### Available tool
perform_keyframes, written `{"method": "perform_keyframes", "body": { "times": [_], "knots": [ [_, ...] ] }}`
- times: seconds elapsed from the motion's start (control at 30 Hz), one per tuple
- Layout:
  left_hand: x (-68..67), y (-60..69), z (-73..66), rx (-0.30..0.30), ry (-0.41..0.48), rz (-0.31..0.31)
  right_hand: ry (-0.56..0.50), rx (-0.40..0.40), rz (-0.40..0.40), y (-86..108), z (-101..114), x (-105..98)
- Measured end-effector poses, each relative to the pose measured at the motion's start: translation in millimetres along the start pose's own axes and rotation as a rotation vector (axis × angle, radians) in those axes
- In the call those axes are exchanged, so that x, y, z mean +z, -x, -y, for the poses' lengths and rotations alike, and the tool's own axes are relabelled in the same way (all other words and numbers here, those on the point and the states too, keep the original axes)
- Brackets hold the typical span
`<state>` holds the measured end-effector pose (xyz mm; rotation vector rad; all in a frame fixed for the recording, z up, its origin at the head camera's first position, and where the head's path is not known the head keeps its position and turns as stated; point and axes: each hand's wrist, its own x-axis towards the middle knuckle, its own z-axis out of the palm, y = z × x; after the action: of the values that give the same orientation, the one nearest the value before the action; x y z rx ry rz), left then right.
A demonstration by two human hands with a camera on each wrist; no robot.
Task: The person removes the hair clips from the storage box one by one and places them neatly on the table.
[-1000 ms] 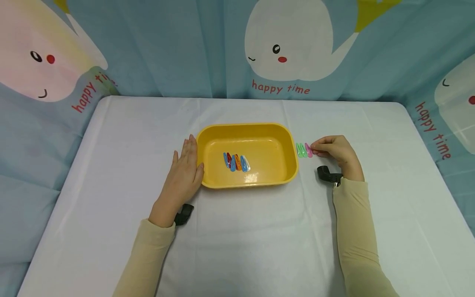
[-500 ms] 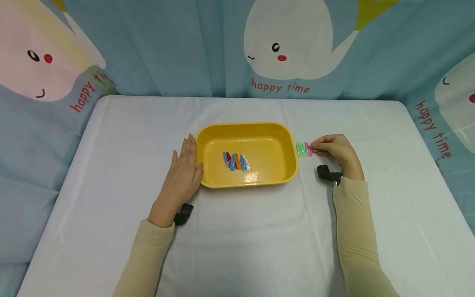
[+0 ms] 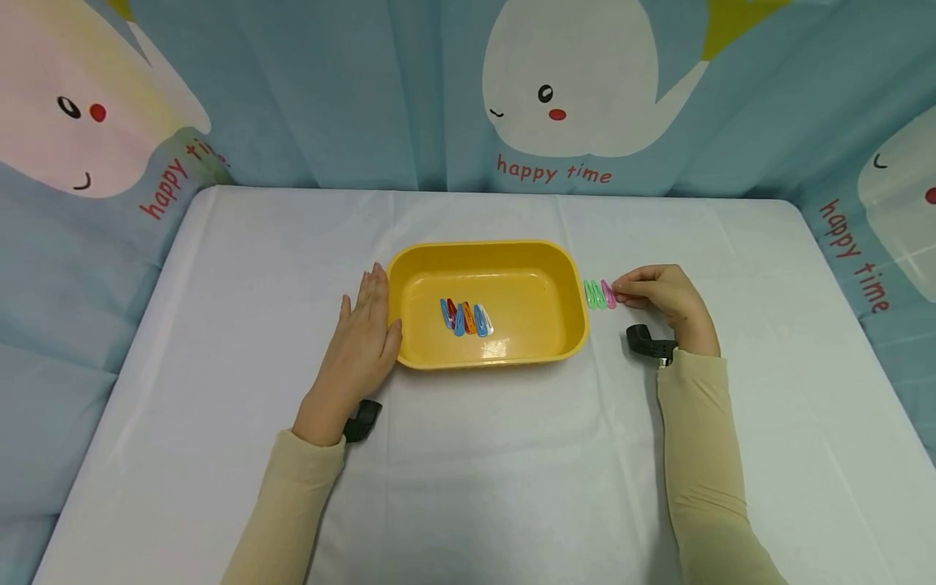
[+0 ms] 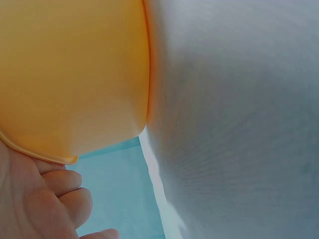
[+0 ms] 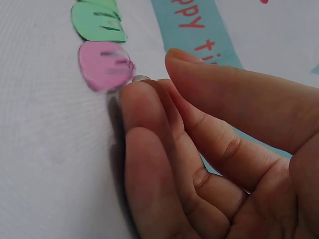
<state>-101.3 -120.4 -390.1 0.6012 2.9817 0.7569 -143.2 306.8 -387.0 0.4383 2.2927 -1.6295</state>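
A yellow tray [image 3: 526, 341] sits mid-table in the head view, with several blue, red, orange and white snap hair clips [image 3: 469, 319] in a row inside. My left hand [image 3: 357, 345] lies along the tray's left end, fingers extended, its edge against the rim; the left wrist view shows the tray's outer wall [image 4: 75, 74] above the fingers. To the right of the tray, two green hair clips [image 3: 595, 295] and a pink one [image 3: 608, 294] lie side by side. Bent fingers of my right hand [image 3: 667, 302] touch or nearly touch the pink clip [image 5: 103, 67]; thumb and fingertips stand apart.
White cloth covers the table [image 3: 483, 471]. A light-blue curtain [image 3: 351, 97] printed with whales hangs behind the far edge and both sides. Black wrist cameras [image 3: 649, 341] sit at both wrists, close to the tabletop.
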Motion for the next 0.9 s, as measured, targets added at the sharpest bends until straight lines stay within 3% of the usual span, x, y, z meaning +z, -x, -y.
{"method": "perform_keyframes", "body": {
  "times": [0.13,0.37,0.9],
  "knots": [
    [1.0,-0.5,0.0,0.000,0.001,0.001,-0.004,-0.011,-0.005,4.1,4,-1],
    [1.9,-1.1,1.3,0.007,0.002,-0.007,-0.015,-0.074,-0.086,11.7,13,1],
    [1.4,-1.9,1.4,0.007,0.000,-0.003,-0.003,-0.206,-0.058,30.6,37,11]
  ]
}}
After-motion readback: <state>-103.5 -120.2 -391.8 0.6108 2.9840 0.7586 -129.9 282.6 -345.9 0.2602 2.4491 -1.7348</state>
